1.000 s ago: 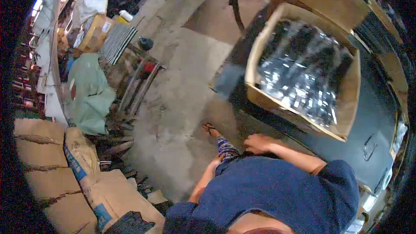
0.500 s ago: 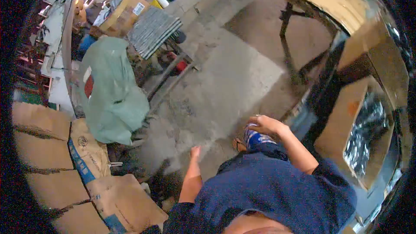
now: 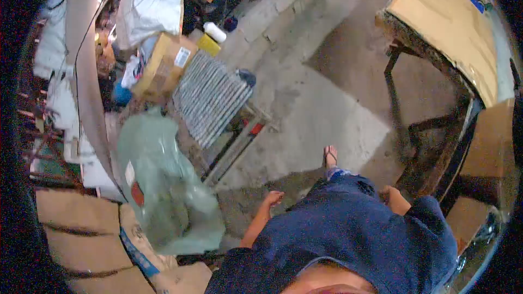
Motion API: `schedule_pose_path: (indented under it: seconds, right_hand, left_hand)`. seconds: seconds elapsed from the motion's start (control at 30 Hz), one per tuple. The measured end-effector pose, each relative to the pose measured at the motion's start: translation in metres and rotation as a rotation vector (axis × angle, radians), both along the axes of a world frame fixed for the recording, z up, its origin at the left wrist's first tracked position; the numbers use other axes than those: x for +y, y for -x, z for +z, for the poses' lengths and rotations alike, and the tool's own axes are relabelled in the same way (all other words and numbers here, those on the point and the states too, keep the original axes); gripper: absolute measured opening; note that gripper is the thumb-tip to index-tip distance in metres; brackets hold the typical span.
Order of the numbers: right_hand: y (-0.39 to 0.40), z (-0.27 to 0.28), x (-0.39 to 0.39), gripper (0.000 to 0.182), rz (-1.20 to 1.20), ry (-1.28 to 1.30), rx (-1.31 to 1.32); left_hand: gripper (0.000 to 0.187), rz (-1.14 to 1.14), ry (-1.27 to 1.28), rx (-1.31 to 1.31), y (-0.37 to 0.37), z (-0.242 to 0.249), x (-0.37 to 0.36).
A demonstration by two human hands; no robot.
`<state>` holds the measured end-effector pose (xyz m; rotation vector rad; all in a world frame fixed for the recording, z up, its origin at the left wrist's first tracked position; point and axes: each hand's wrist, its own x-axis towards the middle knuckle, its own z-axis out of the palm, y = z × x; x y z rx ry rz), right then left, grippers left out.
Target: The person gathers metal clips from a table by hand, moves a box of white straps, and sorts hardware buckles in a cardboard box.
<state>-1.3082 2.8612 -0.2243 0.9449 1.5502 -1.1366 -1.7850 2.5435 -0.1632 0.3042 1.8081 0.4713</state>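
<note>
My left hand (image 3: pixel 273 198) hangs beside my body, its fingers loosely bent with nothing visible in them. It is nearest to a pale green plastic sheet (image 3: pixel 158 158) draped over something, and does not touch it. On the other side, my right hand (image 3: pixel 388 193) hangs low by my dark trousers, small and partly covered by my clothing, so its fingers are hard to make out. My foot in a flip-flop (image 3: pixel 330 157) is forward on the concrete floor (image 3: pixel 305 114).
Left of me are flattened cardboard boxes (image 3: pixel 79 212). Ahead stands a rack topped with a stack of grey striped strips (image 3: pixel 212 98), beside an open carton (image 3: pixel 166 65). On the right are a wooden-topped table (image 3: pixel 441 22) and cardboard boxes (image 3: pixel 493 141). A low block wall (image 3: pixel 272 16) runs ahead.
I have stepped forward, and the rack and green sheet appear closer and lower. My right hand has swung back from in front of me to my side; my left hand has come slightly forward.
</note>
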Motion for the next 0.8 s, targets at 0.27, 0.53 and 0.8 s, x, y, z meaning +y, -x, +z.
schedule_pose_path:
  seconds: [0.27, 0.53, 0.8]
  right_hand:
    - [0.18, -0.024, 0.204, 0.031, -0.021, -0.585, 0.421]
    - [0.404, 0.101, 0.369, 0.031, -0.277, -0.59, 0.719]
    - [0.393, 0.026, 0.493, 0.038, 0.075, -0.412, 0.356]
  left_hand:
    - [0.021, 0.493, -0.335, -0.004, 0.098, 0.028, 0.252]
    - [0.044, -0.065, -0.045, -0.077, 0.183, -0.021, 0.416]
    - [0.014, 0.051, -0.212, -0.205, 0.392, -0.035, 0.639]
